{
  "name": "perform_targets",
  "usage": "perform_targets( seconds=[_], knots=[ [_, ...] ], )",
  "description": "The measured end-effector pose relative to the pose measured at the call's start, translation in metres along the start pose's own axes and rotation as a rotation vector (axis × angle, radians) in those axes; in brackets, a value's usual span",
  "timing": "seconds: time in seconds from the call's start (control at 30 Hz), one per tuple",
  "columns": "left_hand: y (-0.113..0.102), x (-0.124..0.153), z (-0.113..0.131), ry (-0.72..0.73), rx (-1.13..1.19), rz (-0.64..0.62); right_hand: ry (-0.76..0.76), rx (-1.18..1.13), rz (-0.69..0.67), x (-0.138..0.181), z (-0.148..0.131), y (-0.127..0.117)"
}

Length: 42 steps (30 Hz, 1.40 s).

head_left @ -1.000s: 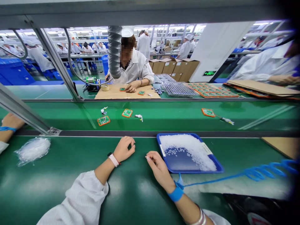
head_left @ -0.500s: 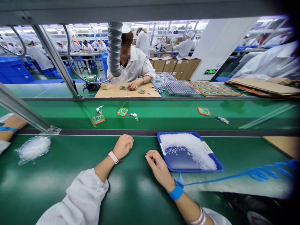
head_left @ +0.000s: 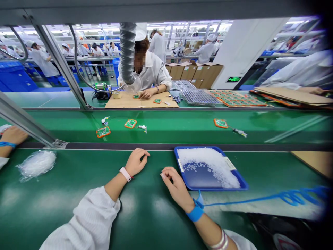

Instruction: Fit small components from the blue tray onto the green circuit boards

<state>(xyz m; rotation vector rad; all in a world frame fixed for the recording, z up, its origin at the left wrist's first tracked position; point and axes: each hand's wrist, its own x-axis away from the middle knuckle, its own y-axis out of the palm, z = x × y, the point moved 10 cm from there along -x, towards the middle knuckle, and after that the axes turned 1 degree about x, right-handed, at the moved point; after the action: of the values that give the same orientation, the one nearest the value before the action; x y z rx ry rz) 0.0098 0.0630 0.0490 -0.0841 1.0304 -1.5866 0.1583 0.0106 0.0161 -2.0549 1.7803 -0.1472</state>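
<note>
blue tray (head_left: pixel 198 176) near right hand (head_left: pixel 177 186)

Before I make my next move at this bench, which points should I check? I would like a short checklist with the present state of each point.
1. Blue wrist strap sits on the right wrist, with its coiled cord attached: ok.
2. Blue tray of small white parts lies close beside the right hand: ok.
3. Left hand holds nothing: cannot tell, as its fingers are curled in.
4. Right hand pinches a part: cannot tell, too small to see.
5. Nearest circuit board lies flat on the belt, apart from both hands: ok.
6. Co-worker's hand at the far left is apart from the left hand: ok.
</note>
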Motion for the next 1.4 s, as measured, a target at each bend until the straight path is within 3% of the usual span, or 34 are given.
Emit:
perform_targets(
  seconds=[0.23, 0.37, 0.53, 0.73, 0.97, 1.1, 1.23, 1.4],
  knots=[
    [-0.001, -0.004, -0.008, -0.035, -0.123, -0.018, -0.002, 0.012, -0.020, 0.001, 0.001, 0.002],
    [-0.028, -0.026, -0.067, -0.332, -0.461, -0.048, -0.008, 0.020, -0.034, 0.001, 0.001, 0.004],
    [-0.073, -0.056, -0.152, -0.610, -0.605, -0.025, -0.010, 0.022, -0.041, 0.000, -0.001, 0.005],
    [-0.069, -0.097, -0.208, -0.615, -0.593, -0.135, -0.013, 0.035, -0.066, 0.000, -0.005, 0.005],
    [-0.047, -0.141, -0.236, -0.591, -0.597, -0.150, -0.006, 0.050, -0.106, 0.002, -0.007, 0.007],
    [-0.055, -0.145, -0.243, -0.597, -0.592, -0.121, 0.015, 0.057, -0.125, 0.002, -0.009, 0.008],
    [-0.071, -0.149, -0.248, -0.708, -0.618, -0.019, 0.015, 0.060, -0.135, 0.001, -0.009, 0.010],
    [-0.068, -0.162, -0.247, -0.805, -0.654, 0.120, 0.021, 0.088, -0.144, 0.002, -0.008, 0.010]
  ],
)
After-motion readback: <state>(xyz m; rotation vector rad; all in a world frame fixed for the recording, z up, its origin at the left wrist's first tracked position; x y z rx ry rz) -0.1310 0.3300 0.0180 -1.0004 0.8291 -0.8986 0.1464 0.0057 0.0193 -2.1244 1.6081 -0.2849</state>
